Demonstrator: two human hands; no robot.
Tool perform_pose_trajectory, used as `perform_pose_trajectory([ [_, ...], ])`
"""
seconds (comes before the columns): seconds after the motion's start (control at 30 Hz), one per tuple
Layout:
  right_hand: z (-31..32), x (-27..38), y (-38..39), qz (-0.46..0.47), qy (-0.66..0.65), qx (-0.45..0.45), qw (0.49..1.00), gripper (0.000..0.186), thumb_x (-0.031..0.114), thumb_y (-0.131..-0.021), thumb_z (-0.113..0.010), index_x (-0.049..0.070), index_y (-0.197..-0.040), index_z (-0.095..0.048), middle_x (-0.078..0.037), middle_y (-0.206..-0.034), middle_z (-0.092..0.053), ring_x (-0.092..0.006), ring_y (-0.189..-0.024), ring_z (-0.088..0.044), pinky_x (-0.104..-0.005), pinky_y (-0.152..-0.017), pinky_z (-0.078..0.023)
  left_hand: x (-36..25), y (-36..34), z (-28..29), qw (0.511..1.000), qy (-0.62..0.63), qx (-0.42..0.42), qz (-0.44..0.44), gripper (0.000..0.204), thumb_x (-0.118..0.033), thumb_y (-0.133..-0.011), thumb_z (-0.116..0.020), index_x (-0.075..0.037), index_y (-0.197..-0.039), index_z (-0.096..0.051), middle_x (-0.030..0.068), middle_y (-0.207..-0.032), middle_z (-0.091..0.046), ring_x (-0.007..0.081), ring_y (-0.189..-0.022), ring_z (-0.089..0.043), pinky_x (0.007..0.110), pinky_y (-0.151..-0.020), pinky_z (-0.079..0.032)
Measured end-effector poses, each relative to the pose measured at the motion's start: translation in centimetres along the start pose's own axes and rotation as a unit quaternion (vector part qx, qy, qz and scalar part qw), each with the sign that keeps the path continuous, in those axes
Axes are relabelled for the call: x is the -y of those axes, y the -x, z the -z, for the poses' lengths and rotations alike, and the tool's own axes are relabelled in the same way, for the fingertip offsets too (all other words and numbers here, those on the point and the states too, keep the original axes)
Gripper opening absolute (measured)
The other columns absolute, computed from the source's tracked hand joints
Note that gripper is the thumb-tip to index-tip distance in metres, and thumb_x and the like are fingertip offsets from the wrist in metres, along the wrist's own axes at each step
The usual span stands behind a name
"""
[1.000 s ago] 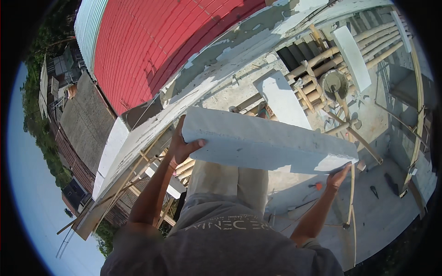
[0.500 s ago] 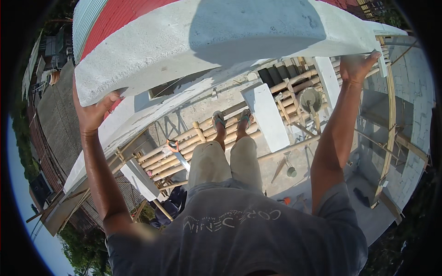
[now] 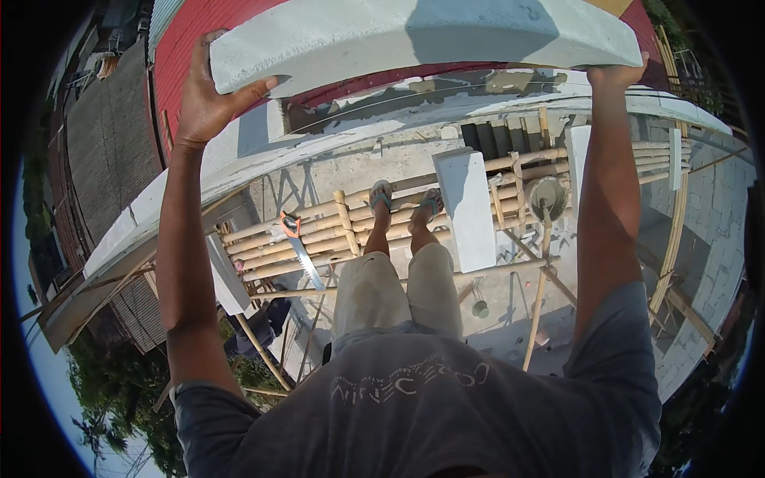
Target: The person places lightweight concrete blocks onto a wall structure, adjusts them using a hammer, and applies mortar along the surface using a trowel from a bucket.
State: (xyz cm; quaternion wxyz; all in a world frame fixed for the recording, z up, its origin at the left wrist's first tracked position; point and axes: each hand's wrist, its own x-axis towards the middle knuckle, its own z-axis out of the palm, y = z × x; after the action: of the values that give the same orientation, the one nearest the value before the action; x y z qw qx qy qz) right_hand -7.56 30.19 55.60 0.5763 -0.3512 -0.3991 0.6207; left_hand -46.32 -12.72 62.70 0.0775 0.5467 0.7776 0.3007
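A large white lightweight concrete block [image 3: 343, 52] is held up at arm's length, lying lengthwise across the view. My left hand [image 3: 209, 99] grips its left end, thumb along the near lower edge and fingers around the end. At the opposite end my right hand [image 3: 617, 73] holds on, its fingers partly hidden by the block. Beneath and nearer to me runs a wall of white blocks [image 3: 179, 195]. Grey mortar [image 3: 382, 97] shows in a lower stretch of the wall top, with a thin string along it. Whether the block touches anything beyond is hidden.
I stand on a platform of bamboo poles [image 3: 319, 225] high above the ground. On it lie a handsaw with an orange handle [image 3: 300, 247], white blocks [image 3: 472, 211] and a round container of grey mix [image 3: 548, 196]. Red corrugated roofing [image 3: 177, 68] lies beyond the wall.
The block has moved away from me and its left end rightward, baring more of the mortared wall top. Both hands have stayed on it. The handsaw shows more fully.
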Motion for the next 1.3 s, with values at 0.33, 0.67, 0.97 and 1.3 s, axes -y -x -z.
perform_pose_trajectory([
  [0.33, 3.5, -1.0, -3.6, -0.043, 0.042, 0.004, 0.998, 0.085, 0.062, -0.097, -0.004, 0.004, -0.135, -0.052, -0.015, -0.14, -0.052, -0.0362, -0.13, -0.046, -0.0524, -0.112, -0.034, -3.4, -2.0, -1.9, 0.994, -0.042, 0.097, 0.014, 0.083, -0.038, -0.067, -0.09, 0.0, -0.129, -0.049, 0.0181, -0.112, -0.065, 0.028, -0.106, -0.064, 0.039, -0.094, -0.05],
  [0.67, 6.2, -5.8, -1.9, -0.1, 0.073, -0.031, 0.992, 0.1, 0.078, -0.09, -0.003, 0.004, -0.144, -0.045, -0.015, -0.147, -0.047, -0.0348, -0.135, -0.042, -0.0512, -0.115, -0.029, -0.3, 0.9, -6.5, 0.979, -0.184, 0.091, 0.006, 0.088, -0.051, -0.064, -0.086, -0.003, -0.129, -0.05, 0.0167, -0.112, -0.066, 0.0307, -0.107, -0.064, 0.052, -0.112, -0.032],
  [0.97, 9.3, -9.2, -1.3, -0.117, 0.075, -0.026, 0.99, 0.096, 0.079, -0.09, -0.011, 0.008, -0.144, -0.046, -0.011, -0.149, -0.046, -0.0328, -0.136, -0.04, -0.0504, -0.114, -0.028, -0.2, 2.3, -8.2, 0.935, -0.323, 0.145, -0.003, 0.095, -0.058, -0.063, -0.083, -0.003, -0.132, -0.049, 0.0136, -0.123, -0.063, 0.0288, -0.129, -0.049, 0.067, -0.114, -0.014],
  [1.3, 9.9, -10.6, -0.4, -0.127, 0.076, -0.04, 0.988, 0.095, 0.079, -0.09, -0.013, 0.008, -0.142, -0.048, -0.011, -0.145, -0.049, -0.0318, -0.131, -0.044, -0.0485, -0.11, -0.034, 0.5, 2.9, -8.4, 0.933, -0.332, 0.136, -0.019, 0.094, -0.054, -0.061, -0.084, -0.004, -0.133, -0.05, 0.0117, -0.124, -0.063, 0.0277, -0.131, -0.046, 0.067, -0.115, -0.005],
])
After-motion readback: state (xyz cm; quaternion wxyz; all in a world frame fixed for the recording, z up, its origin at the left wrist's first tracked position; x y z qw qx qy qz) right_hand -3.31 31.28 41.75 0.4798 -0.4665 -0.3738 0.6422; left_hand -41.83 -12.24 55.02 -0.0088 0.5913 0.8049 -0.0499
